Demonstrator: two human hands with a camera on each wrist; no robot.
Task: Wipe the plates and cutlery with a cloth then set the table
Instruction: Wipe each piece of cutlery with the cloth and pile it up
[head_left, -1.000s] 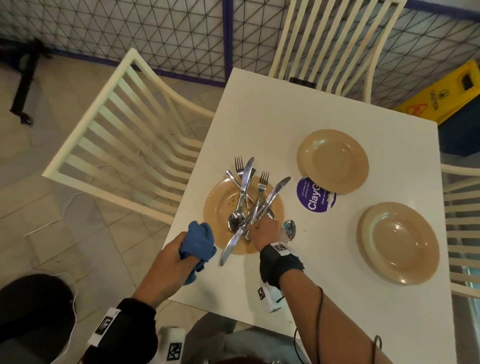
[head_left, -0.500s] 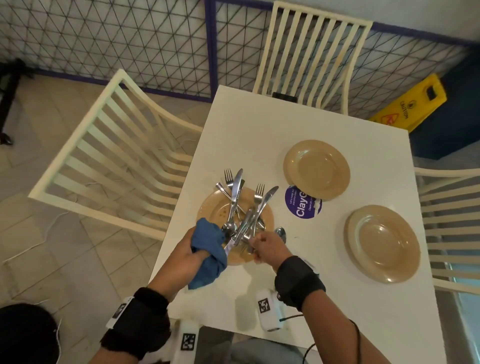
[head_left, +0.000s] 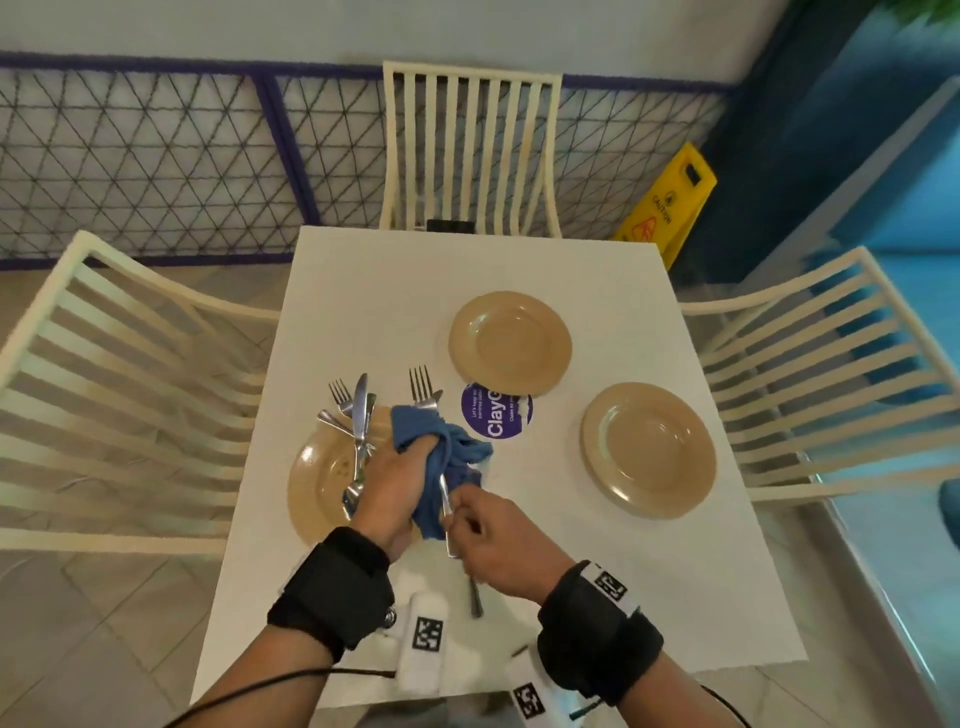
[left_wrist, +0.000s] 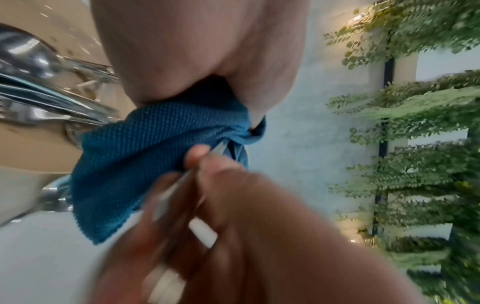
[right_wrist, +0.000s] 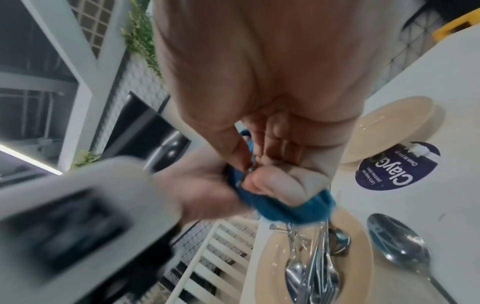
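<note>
The blue cloth wraps the middle of a utensil, hiding whether the fork tines beyond it and the handle pinched by the right hand are one piece. That hand is blurred in the left wrist view.

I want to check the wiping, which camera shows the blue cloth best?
The head view: the blue woven cloth shows whole, bunched in the left hand around cutlery held by the right hand. The left wrist view shows its weave close up; the right wrist view shows only a strip.
</note>
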